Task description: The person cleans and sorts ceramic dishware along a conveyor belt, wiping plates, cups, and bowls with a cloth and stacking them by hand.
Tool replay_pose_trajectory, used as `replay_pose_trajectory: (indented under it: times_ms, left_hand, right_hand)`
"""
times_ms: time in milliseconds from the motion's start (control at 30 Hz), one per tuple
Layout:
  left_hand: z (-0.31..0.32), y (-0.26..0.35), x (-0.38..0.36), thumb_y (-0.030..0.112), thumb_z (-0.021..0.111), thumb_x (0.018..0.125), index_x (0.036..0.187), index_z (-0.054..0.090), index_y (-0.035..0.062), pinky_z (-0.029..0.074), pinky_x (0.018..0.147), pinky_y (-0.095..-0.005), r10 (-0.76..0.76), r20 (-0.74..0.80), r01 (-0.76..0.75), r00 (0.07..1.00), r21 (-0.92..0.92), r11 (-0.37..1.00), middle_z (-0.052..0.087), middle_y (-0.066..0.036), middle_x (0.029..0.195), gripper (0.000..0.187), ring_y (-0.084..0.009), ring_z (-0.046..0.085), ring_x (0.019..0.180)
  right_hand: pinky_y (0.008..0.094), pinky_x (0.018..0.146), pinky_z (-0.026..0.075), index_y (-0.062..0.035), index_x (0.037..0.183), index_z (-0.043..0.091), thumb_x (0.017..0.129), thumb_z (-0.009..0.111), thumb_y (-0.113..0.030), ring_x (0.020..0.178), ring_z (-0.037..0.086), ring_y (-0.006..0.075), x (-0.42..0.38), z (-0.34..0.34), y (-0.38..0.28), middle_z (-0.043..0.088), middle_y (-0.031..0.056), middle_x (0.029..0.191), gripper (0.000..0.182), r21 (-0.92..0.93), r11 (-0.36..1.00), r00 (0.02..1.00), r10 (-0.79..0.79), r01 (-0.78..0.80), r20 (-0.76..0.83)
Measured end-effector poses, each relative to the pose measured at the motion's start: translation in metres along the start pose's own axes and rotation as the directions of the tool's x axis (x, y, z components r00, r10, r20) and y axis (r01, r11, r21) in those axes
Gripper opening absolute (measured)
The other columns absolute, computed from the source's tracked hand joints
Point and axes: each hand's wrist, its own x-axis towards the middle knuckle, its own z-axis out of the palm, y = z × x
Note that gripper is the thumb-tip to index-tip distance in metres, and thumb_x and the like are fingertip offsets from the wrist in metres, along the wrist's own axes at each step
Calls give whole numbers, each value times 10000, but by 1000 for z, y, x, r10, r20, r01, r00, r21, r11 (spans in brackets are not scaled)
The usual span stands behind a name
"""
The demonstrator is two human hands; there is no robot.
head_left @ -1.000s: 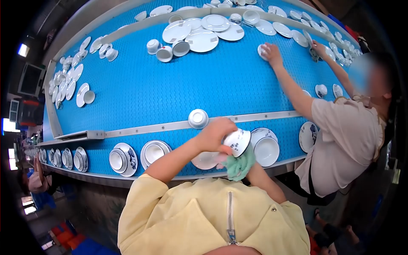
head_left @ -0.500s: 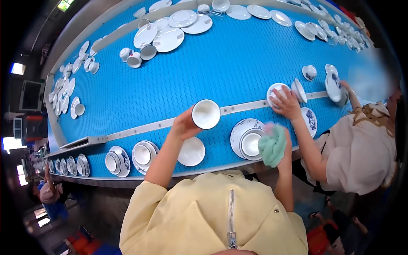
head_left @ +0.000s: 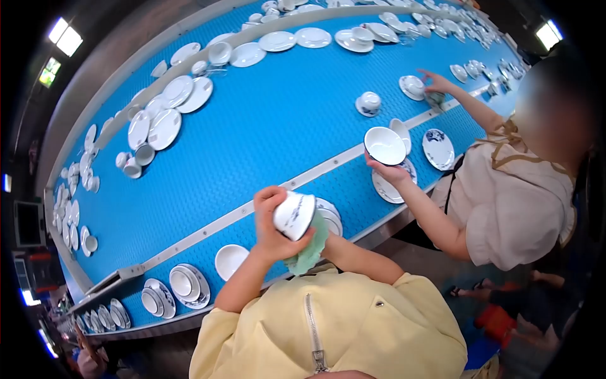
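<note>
My left hand [head_left: 268, 228] is wrapped round a white cup [head_left: 294, 215] with a dark rim and blue decoration, tilted on its side with its mouth to the right. Against the cup's open side lies a pale green cloth [head_left: 310, 252], held by my right hand [head_left: 329, 247], whose fingers are mostly hidden behind the cup and cloth. Partly covered by them is a stack of white dishes [head_left: 330, 218] on the blue belt. To the left of my left forearm rests a plain white dish [head_left: 230, 260].
Beside me on the right, a co-worker holds a white bowl [head_left: 385, 145] and reaches over the belt with a greyish cloth [head_left: 435, 100]. Nested dish sets [head_left: 185, 283] line the near lane. A metal rail [head_left: 230, 218] divides it from the wide blue belt [head_left: 246, 139], where plates and cups lie.
My left hand has turned the cup from mouth-up onto its side. My right hand has brought the green cloth over to it. The co-worker has lifted a bowl, and my view has shifted.
</note>
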Motion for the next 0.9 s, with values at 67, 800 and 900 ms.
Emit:
replay_pose_trajectory:
  times_ms: [67,800,900]
  left_hand:
    - [-4,-5,-2,258,830,504,1200,384,78,394,866,-393,3,98,8,995,-112,994,389,-173,1147,846,-296,432,1051]
    - [-10,-72,-63,27,512,775,1155,378,37,487,646,-307,-842,-362,829,401,-248,501,508,-133,1091,403,-228,573,888]
    - [42,-66,-20,2,497,739,1191,369,54,522,683,-324,-870,-269,605,413,-633,483,511,-133,1090,472,-239,575,907]
  right_hand:
    - [338,818,481,-92,1151,511,899,460,-210,1022,553,176,-7,1,11,548,59,1131,283,383,910,986,133,-162,102]
    - [324,587,504,-49,1031,548,733,632,-12,720,594,207,-157,-147,-143,614,103,841,311,-394,917,891,-126,-63,-436]
    - [320,571,485,-52,992,541,741,613,-57,695,573,202,-162,-186,-166,587,90,810,261,-18,995,868,-98,103,-487]
